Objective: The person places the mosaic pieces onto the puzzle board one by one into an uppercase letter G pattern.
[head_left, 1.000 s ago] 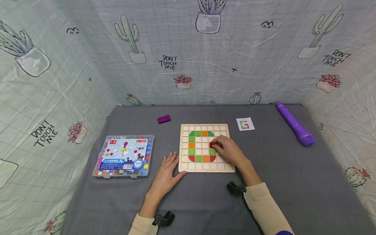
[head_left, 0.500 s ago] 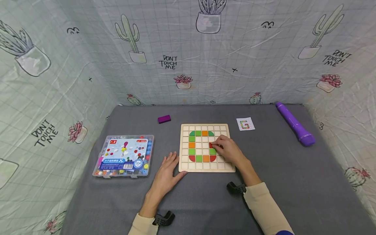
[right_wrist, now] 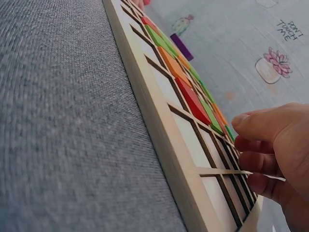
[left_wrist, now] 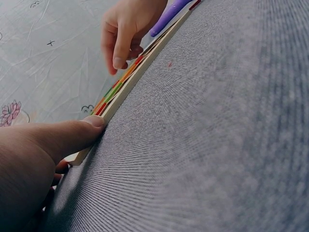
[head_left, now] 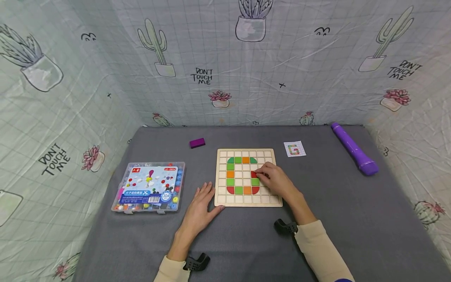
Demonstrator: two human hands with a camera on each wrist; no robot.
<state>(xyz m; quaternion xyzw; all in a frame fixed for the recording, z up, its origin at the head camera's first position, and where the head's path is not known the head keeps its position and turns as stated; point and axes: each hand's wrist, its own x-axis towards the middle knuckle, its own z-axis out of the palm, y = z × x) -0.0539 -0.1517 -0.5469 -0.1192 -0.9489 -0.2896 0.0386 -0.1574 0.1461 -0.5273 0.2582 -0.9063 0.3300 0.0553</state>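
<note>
A square wooden grid board [head_left: 270,199] lies on the grey table, with red, green and orange tiles set in its cells as a broken ring. Over the board's right half, my right hand [head_left: 276,181] has thumb and fingertips at a red tile [head_left: 253,174] that lies in its cell. In the right wrist view the thumb [right_wrist: 246,121] is beside the board and nothing shows between the bent fingers. My left hand [head_left: 198,213] lies with fingers extended at the board's left side; its thumb [left_wrist: 89,123] touches the near-left corner.
Left of the board is a clear plastic case [head_left: 148,187] of colored pieces. A purple block [head_left: 197,143] lies behind it. To the right are a small card [head_left: 294,149] with a colored grid pattern and a purple microphone [head_left: 352,148]. Patterned cloth walls enclose the table.
My right hand has shifted slightly right, and more of the red tile shows, now lying flat in its cell. The left hand has stayed where it was.
</note>
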